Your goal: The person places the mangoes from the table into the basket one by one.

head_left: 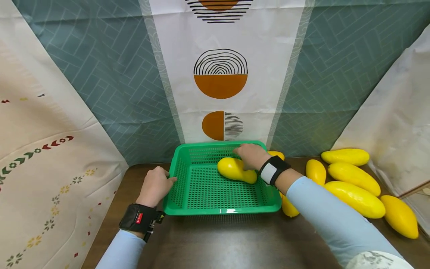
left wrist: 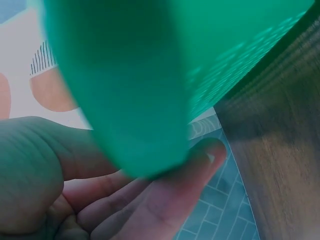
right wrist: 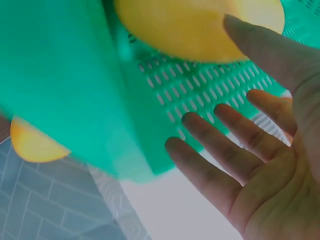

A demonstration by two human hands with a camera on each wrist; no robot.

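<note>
A green plastic basket (head_left: 221, 211) with slotted walls stands on the dark table. My left hand (head_left: 155, 185) pinches its left rim, thumb on one side and fingers on the other, as the left wrist view shows close up. Inside the basket, right of its middle, lies a yellow squash (head_left: 231, 168) with a thick end and a narrower neck. Over the squash and the basket's back right part is my right hand (head_left: 252, 155). Its fingers are spread and fairly straight in the right wrist view, the thumb overlapping the squash (right wrist: 195, 30).
Several long yellow vegetables (head_left: 356, 198) and a mango-like yellow fruit (head_left: 399, 216) lie on the table at the right. Two more yellow pieces show partly behind the basket's right side, one near the front (head_left: 289, 207). A patterned cloth (head_left: 134, 93) hangs directly behind the basket.
</note>
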